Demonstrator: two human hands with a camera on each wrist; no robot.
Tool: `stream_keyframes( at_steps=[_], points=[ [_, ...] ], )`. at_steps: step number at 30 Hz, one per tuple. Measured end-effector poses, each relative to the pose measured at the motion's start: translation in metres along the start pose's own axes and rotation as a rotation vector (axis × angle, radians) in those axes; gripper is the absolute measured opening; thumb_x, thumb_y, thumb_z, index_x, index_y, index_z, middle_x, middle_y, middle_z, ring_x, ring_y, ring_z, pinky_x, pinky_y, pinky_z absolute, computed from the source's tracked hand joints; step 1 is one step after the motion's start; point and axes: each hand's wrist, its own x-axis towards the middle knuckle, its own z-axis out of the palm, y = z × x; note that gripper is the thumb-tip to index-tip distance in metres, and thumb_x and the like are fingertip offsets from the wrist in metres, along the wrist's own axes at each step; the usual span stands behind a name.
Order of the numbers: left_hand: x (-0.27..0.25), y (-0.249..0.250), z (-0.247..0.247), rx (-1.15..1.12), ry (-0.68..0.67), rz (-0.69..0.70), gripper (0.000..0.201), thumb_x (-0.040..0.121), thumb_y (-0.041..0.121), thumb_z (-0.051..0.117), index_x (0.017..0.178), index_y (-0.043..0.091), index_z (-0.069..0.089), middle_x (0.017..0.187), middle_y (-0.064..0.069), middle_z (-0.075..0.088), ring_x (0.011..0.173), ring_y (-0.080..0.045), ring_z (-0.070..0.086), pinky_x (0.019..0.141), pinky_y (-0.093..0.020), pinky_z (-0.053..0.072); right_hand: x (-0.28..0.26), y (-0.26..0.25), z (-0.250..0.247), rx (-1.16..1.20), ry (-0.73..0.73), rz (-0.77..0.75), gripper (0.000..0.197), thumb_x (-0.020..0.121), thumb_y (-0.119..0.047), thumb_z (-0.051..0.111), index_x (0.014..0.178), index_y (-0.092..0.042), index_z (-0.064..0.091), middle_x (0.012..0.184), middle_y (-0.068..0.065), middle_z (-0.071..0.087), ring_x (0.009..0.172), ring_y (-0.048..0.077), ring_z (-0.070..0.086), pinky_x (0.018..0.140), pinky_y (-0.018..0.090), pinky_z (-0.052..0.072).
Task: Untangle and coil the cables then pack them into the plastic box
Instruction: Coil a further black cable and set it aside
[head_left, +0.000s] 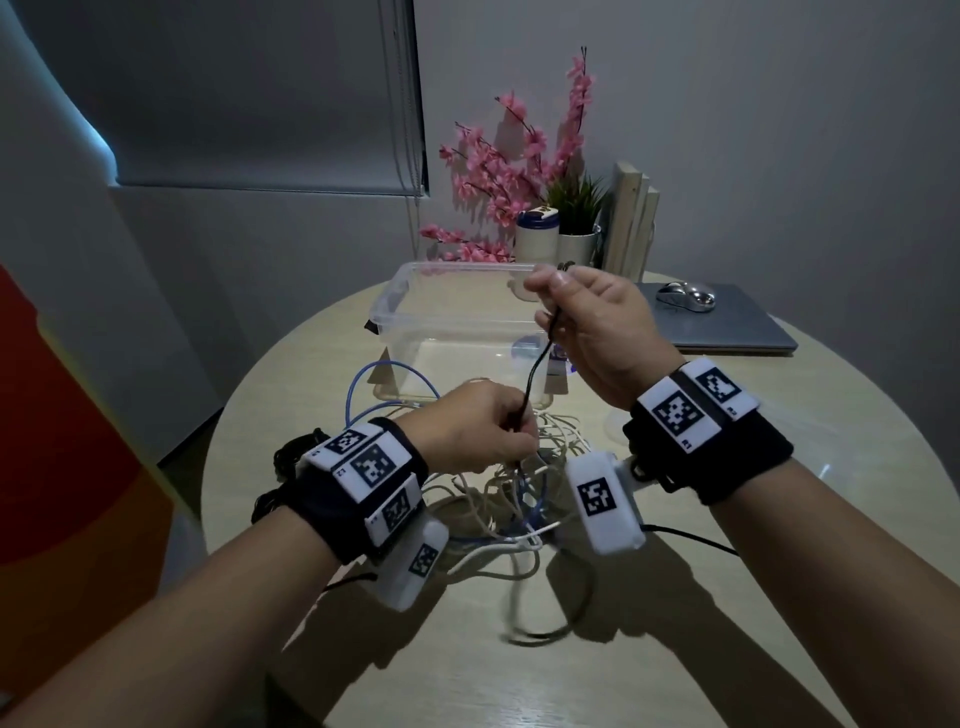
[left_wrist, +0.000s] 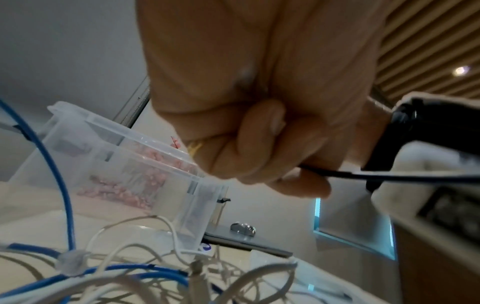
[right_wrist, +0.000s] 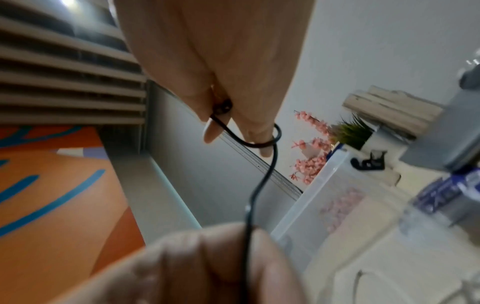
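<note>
The left hand (head_left: 480, 426) and the raised right hand (head_left: 592, 322) each grasp the black cable (head_left: 537, 364), drawn taut between them; the right grip appears to enclose its end. The tangled white and blue cables (head_left: 514, 499) lie mid-tabletop (head_left: 779, 597). The plastic box (head_left: 415, 306) stands toward the tabletop's far edge.
</note>
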Motion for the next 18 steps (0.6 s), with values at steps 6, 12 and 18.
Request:
stream_keyframes(
  at_steps=[6, 12, 18],
  points=[
    [-0.012, 0.011, -0.018, -0.025, -0.068, 0.056, 0.010, 0.092, 0.018, 0.060, 0.084, 0.014, 0.064, 0.064, 0.005, 0.061, 0.042, -0.003, 0.041, 0.043, -0.018, 0.036, -0.001, -0.004, -0.016, -0.833, -0.079, -0.074, 0.022, 0.098, -0.019, 0.046, 0.096, -0.013, 0.067, 0.095, 0.006, 0.063, 0.091, 0.022, 0.057, 0.075, 0.031, 0.043],
    [-0.006, 0.013, -0.039, -0.306, 0.403, 0.156, 0.021, 0.099, 0.017, 0.048, 0.080, 0.020, 0.058, 0.055, 0.002, 0.049, 0.038, -0.008, 0.041, 0.038, -0.016, 0.032, -0.011, 0.000, -0.009, -0.570, -0.198, 0.185, 0.023, 0.101, -0.012, 0.036, 0.092, -0.007, 0.057, 0.094, 0.011, 0.068, 0.083, 0.018, 0.066, 0.072, 0.026, 0.046],
    [-0.011, 0.008, -0.037, 0.110, -0.037, 0.126, 0.013, 0.092, 0.032, 0.059, 0.089, 0.033, 0.072, 0.084, 0.008, 0.071, 0.083, -0.007, 0.063, 0.083, -0.028, 0.051, -0.006, -0.005, -0.005, 0.005, 0.055, 0.214, 0.028, 0.102, -0.014, 0.031, 0.082, -0.009, 0.049, 0.066, 0.008, 0.059, 0.048, 0.013, 0.047, 0.051, 0.026, 0.034]
  ],
)
